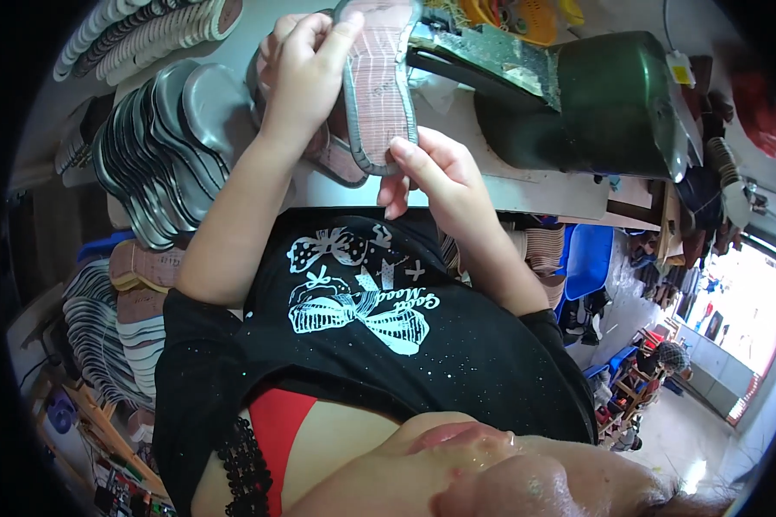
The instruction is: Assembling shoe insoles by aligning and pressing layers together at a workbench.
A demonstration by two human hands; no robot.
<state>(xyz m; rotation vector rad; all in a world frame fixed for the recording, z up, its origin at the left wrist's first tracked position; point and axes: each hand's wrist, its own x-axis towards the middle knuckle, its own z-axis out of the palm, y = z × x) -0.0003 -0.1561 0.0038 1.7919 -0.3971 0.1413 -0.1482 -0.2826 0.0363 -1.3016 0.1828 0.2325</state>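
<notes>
My left hand [302, 65] grips the far end of a pink shoe insole [379, 86] with a grey rim and a stitched grid pattern, thumb on its top edge. My right hand [435, 177] pinches the near end of the same insole between thumb and fingers. The insole is held upright over a pale worktable [526, 189]. Another pink insole [341, 159] lies flat on the table under it, partly hidden by my left wrist.
Fanned stacks of grey soles [168, 138] fill the table's left side, with more pale soles [147, 34] behind and stacks [116, 319] below. A dark green machine [612, 103] stands at the right. A blue chair [588, 258] is beyond the table edge.
</notes>
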